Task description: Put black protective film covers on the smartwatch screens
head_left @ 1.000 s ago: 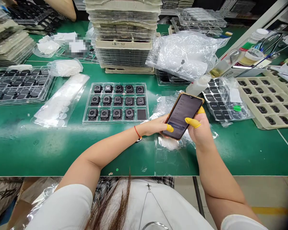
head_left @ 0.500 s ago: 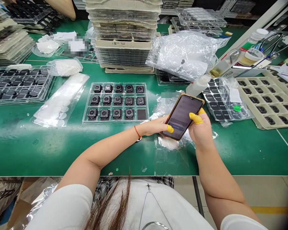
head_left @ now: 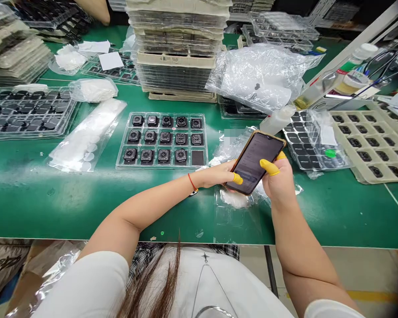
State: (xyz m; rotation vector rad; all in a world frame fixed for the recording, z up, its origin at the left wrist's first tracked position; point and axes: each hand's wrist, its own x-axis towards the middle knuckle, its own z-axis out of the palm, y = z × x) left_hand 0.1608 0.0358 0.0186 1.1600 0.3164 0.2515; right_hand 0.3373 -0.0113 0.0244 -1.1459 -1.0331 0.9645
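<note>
Both hands grip a smartphone (head_left: 255,163) in an orange-edged case, its lit screen facing up. My left hand (head_left: 215,174) holds the phone's lower left edge, with a yellow finger cot on the thumb. My right hand (head_left: 277,179) cradles its right side, and the yellow-cotted thumb rests on the screen. Under the hands lies a clear plastic sheet (head_left: 235,216) with a white wad on it. To the left stands a clear tray (head_left: 159,166) of dark square watch-like units in rows.
A tall stack of trays (head_left: 175,48) rises behind on the green workbench (head_left: 53,198). A bulging plastic bag (head_left: 258,77) and a white bottle (head_left: 277,120) stand beyond the phone. At right lie a bagged tray (head_left: 315,143) and a beige tray (head_left: 365,145) of dark parts.
The right thumb has shifted slightly on the phone screen. The whole view has tilted a little. The phone stays in both hands.
</note>
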